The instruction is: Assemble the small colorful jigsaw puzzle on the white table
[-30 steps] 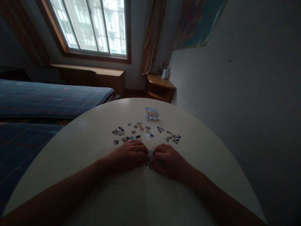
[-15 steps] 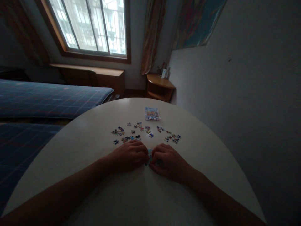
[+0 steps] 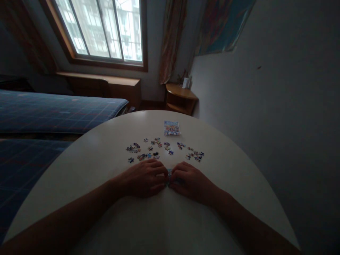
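My left hand [image 3: 145,177] and my right hand [image 3: 187,181] rest knuckles-up on a round white table [image 3: 106,148], fingertips meeting. Between them they pinch a small cluster of joined puzzle pieces [image 3: 169,174], mostly hidden by the fingers. Just beyond the hands, several loose colourful puzzle pieces [image 3: 156,148] lie scattered in a band, with another small group [image 3: 195,155] to the right. A small printed picture card [image 3: 171,128] lies farther back on the table.
A bed with a blue plaid cover [image 3: 53,113] lies left of the table. A window [image 3: 103,30] and a wooden corner shelf [image 3: 180,97] stand behind. A grey wall [image 3: 265,106] runs close along the table's right side.
Both hands have shifted very slightly, pressing closer together over the joined pieces. The loose pieces and the card have not moved.
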`<state>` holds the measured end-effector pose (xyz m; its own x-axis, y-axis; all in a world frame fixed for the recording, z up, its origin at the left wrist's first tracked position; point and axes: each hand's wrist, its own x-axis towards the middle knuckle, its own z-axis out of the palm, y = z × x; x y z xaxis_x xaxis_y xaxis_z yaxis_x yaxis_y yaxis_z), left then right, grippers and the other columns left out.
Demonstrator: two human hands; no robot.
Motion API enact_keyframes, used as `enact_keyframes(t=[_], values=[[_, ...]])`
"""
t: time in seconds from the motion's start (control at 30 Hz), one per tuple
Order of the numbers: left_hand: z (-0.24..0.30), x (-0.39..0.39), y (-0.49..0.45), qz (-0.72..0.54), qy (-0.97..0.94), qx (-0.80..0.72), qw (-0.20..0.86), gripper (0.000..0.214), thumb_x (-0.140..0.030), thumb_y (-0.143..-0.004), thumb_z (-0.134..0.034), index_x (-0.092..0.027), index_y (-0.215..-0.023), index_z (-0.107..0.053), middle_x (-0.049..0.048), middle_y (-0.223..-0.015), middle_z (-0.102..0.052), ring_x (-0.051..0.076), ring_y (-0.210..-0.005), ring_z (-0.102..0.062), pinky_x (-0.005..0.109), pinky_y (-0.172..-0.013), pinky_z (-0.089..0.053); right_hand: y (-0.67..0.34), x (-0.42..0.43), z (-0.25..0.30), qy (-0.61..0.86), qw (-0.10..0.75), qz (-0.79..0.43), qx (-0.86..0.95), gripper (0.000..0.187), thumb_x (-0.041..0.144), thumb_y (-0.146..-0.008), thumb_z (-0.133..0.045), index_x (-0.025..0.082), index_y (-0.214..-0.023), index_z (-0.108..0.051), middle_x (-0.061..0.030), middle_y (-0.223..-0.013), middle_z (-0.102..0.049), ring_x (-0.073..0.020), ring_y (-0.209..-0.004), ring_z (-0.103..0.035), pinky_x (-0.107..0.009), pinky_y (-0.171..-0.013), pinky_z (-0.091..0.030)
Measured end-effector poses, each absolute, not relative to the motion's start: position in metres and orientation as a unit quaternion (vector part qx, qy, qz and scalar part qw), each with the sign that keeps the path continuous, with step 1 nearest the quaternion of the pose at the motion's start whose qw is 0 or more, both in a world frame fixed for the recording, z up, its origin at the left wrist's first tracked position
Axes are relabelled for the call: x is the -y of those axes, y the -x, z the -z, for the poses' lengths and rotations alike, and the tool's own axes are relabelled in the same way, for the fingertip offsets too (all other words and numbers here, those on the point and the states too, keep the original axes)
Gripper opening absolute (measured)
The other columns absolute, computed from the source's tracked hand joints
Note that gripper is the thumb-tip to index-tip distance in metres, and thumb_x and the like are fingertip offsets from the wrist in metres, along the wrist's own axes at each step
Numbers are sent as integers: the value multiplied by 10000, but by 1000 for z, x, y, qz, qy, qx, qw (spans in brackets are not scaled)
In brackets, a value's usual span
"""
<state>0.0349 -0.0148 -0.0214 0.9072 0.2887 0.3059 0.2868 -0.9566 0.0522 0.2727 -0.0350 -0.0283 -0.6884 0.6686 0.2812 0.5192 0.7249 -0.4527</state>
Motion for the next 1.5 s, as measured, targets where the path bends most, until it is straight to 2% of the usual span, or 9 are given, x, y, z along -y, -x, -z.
enact_keyframes(t=[0.13, 0.23, 0.5, 0.57, 0.7, 0.83, 1.13, 1.33, 1.5], values=[[19, 16, -31, -144, -979, -141, 25, 204, -256, -957, -549, -213, -1148, -611, 44, -1142, -684, 216, -1014, -617, 375, -884, -476, -277, 33, 27, 309, 219, -199, 904, 40, 223, -871, -692, 207, -902, -673, -54, -957, -677, -185, -927, -601, -309, -818, -489], [17, 18, -30, -132, -979, -154, 33, 174, -256, -942, -573, -227, -1106, -625, 37, -1152, -680, 221, -1028, -621, 385, -893, -481, -281, 31, 25, 298, 213, -211, 906, 32, 223, -890, -670, 208, -917, -677, -57, -988, -680, -182, -947, -604, -312, -839, -493], [26, 6, -20, -164, -968, -185, 36, 213, -253, -973, -537, -247, -1167, -625, 53, -1218, -665, 197, -1087, -614, 349, -926, -499, -287, 24, 28, 302, 210, -186, 911, 98, 226, -933, -630, 230, -1012, -687, -58, -1073, -683, -182, -1012, -611, -341, -903, -485], [27, -6, -6, -199, -947, -251, 11, 225, -268, -972, -525, -254, -1161, -647, 53, -1226, -667, 207, -1094, -618, 367, -930, -506, -288, 23, 29, 302, 213, -185, 911, 99, 237, -941, -621, 229, -1011, -690, -63, -1076, -683, -181, -1015, -615, -340, -905, -489], [23, -30, 30, -221, -833, -506, -38, 220, -302, -950, -498, -224, -993, -699, 61, -1098, -705, 234, -1002, -640, 360, -838, -529, -289, 19, 32, 297, 223, -180, 911, 104, 239, -948, -611, 227, -1009, -693, -71, -1076, -681, -177, -1021, -621, -335, -902, -501], [16, -39, 55, -178, -753, -633, 0, 208, -331, -900, -519, -231, -907, -702, 42, -1006, -710, 202, -853, -664, 315, -772, -512, -290, 17, 34, 301, 227, -175, 910, 110, 247, -948, -610, 232, -1025, -688, -70, -1096, -677, -180, -1037, -619, -347, -918, -501], [23, -40, 55, -113, -749, -650, 66, 261, -379, -885, -524, -252, -998, -722, 45, -1019, -707, 208, -854, -667, 290, -711, -472, -292, 15, 35, 298, 231, -168, 911, 123, 261, -952, -604, 229, -1037, -688, -88, -1095, -679, -190, -1038, -627, -359, -917, -502], [33, -50, 60, -174, -749, -635, 77, 247, -371, -891, -515, -232, -934, -714, 43, -899, -728, 200, -788, -668, 288, -687, -472, -291, 15, 34, 303, 225, -167, 911, 118, 249, -944, -613, 227, -1032, -689, -84, -1094, -679, -190, -1037, -628, -363, -920, -502], [31, -50, 59, -223, -727, -647, 51, 244, -356, -917, -499, -219, -962, -696, 47, -895, -739, 205, -787, -680, 303, -714, -493, -291, 16, 33, 300, 226, -174, 910, 115, 249, -946, -611, 225, -1031, -686, -85, -1094, -675, -189, -1034, -625, -363, -921, -500]])
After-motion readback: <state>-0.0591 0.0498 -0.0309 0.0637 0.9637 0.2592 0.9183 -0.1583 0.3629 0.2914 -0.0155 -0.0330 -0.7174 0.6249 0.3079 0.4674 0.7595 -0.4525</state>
